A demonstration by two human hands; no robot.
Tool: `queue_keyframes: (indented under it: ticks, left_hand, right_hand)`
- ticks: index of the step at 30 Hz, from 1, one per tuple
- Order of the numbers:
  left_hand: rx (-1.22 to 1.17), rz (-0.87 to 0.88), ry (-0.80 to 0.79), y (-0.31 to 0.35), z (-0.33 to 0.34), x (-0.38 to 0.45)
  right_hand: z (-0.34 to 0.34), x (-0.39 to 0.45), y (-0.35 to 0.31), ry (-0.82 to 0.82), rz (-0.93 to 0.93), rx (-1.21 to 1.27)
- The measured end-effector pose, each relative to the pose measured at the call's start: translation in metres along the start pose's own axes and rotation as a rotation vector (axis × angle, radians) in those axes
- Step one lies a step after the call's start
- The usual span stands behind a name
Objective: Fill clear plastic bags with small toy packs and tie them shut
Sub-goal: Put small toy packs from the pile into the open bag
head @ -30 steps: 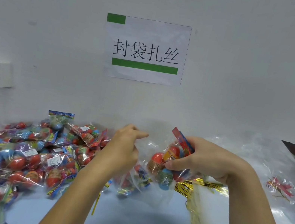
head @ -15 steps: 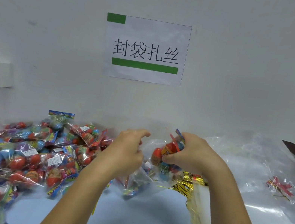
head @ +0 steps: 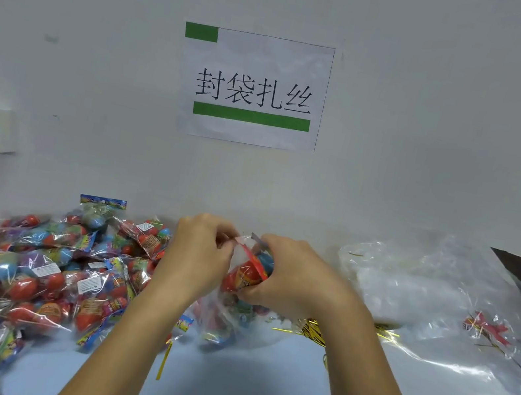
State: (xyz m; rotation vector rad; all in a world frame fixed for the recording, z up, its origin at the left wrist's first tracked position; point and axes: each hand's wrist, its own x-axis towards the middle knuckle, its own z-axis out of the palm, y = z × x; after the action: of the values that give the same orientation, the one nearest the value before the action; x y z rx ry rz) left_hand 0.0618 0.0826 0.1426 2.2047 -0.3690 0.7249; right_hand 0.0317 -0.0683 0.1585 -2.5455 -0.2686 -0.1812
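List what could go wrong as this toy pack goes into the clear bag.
1. The right hand pushes the toy pack in while the left hand pinches only the clear bag's rim; the thin film could slip or tear.
2. The pack's stiff header card sticks up at the mouth and may snag.
3. Loose gold twist ties lie scattered below and could get swept away.

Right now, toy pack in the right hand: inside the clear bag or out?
Going in. The right hand pushes the toy pack into the clear bag; the left hand holds its mouth.

toy packs (head: 39,276) left, empty bags (head: 443,299) right — hands between
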Motion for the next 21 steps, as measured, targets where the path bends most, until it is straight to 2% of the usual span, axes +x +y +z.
queue_keyframes:
  ticks: [3,7,12,16,21]
  left_hand:
    - [-0.098,-0.039,0.004,-0.001,-0.001,0.002]
    - [-0.077,-0.056,-0.047,-0.002,0.003,0.002]
    - [-0.012,-0.055,-0.031,-0.002,0.006,0.0]
    - [-0.049,-0.031,0.051,0.002,0.006,0.0]
    - [-0.158,0.026,0.179,0.0,0.003,0.001]
  right_hand:
    - [0.005,0.002,-0.002,-0.049,0.037,-0.034]
    - [0.011,0.004,-0.001,-0.044,0.081,-0.099]
    - [0.017,0.006,-0.003,0.218,0.108,-0.162]
    - [0.03,0.012,-0.009,0.383,0.082,-0.114]
    - [0.041,0.014,-0.012,0.295,-0.02,-0.062]
